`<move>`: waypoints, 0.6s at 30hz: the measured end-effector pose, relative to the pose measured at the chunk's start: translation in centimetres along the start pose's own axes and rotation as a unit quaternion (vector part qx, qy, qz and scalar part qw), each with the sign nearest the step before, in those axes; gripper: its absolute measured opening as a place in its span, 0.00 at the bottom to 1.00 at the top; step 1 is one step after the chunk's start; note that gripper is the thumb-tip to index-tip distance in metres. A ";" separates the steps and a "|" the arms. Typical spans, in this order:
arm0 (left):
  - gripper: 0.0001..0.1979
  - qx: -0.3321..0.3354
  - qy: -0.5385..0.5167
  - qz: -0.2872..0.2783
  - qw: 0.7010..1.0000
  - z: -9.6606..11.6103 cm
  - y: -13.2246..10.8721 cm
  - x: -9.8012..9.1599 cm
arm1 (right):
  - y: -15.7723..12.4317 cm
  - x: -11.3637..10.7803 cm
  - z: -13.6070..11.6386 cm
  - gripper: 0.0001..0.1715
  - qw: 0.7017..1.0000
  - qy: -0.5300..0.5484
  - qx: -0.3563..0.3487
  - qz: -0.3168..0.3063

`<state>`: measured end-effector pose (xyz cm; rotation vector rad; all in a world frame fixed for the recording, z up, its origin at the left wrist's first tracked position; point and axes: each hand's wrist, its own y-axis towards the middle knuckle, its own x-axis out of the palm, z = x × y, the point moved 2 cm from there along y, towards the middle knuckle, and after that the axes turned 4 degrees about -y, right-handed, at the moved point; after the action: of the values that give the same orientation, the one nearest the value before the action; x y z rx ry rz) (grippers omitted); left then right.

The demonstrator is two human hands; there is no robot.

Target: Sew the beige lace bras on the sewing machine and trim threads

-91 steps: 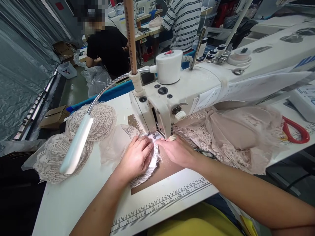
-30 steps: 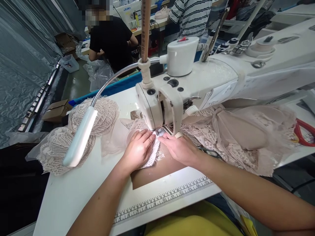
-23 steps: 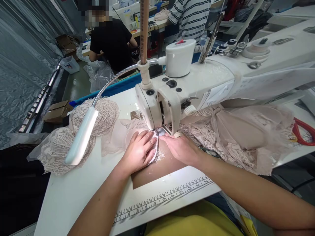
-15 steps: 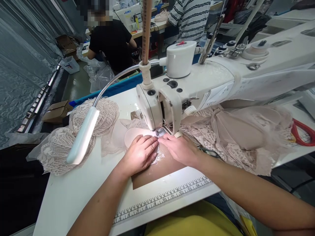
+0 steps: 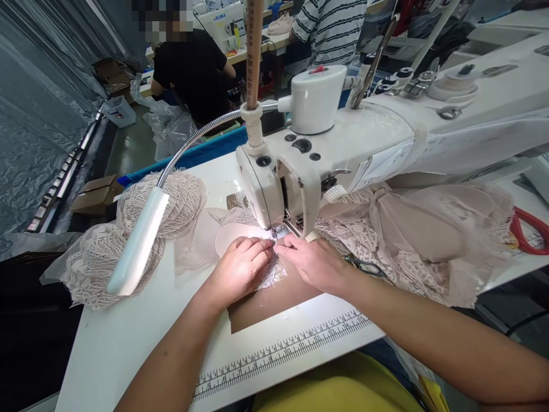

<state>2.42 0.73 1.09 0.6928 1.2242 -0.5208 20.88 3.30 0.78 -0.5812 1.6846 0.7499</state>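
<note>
A pale lace piece (image 5: 271, 277) lies under the presser foot (image 5: 279, 231) of a white sewing machine (image 5: 300, 166). My left hand (image 5: 238, 269) rests on the lace just left of the foot, fingers bent and pressed together on the cloth. My right hand (image 5: 313, 260) is on the right side, its fingertips pinching the lace edge beside the foot. The fingertips of both hands almost meet in front of the needle. The lace lies on a brown patch (image 5: 266, 306) of the white table (image 5: 128, 343).
A gooseneck lamp (image 5: 137, 243) hangs over a heap of lace cups (image 5: 128, 229) at left. Beige fabric and lace (image 5: 412, 229) are piled at right, with small scissors (image 5: 364, 265) beside my right wrist and red handles (image 5: 529, 232) far right. Two people work behind.
The lace piece has fed further under the foot, with less of it showing in front of my hands. My left fingers have bent from flat to pinched, and both hands stay at the needle.
</note>
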 end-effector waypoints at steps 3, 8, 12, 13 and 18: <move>0.13 0.008 0.007 -0.011 1.000 -0.1 0.0 -0.1 | 0.0 -0.2 -0.1 0.21 1.000 -0.004 -0.007 -0.009; 0.15 -0.004 -0.004 -0.017 1.000 -0.2 0.0 0.0 | 0.1 -0.3 -0.3 0.21 1.000 -0.020 0.006 -0.006; 0.17 -0.038 -0.005 -0.010 0.999 0.1 0.2 0.2 | 0.2 -0.3 -0.4 0.21 0.999 -0.033 0.021 -0.015; 0.17 -0.045 -0.002 -0.009 0.999 0.2 0.3 0.2 | 0.3 -0.3 -0.4 0.21 0.999 -0.035 0.027 -0.018; 0.17 -0.057 0.007 -0.022 0.998 0.8 0.7 -0.3 | 0.3 -0.1 -0.3 0.23 0.998 -0.034 0.046 -0.010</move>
<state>3.35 0.64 1.69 0.5751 1.2751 -0.4779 20.51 3.31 0.97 -0.5023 1.6398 0.6660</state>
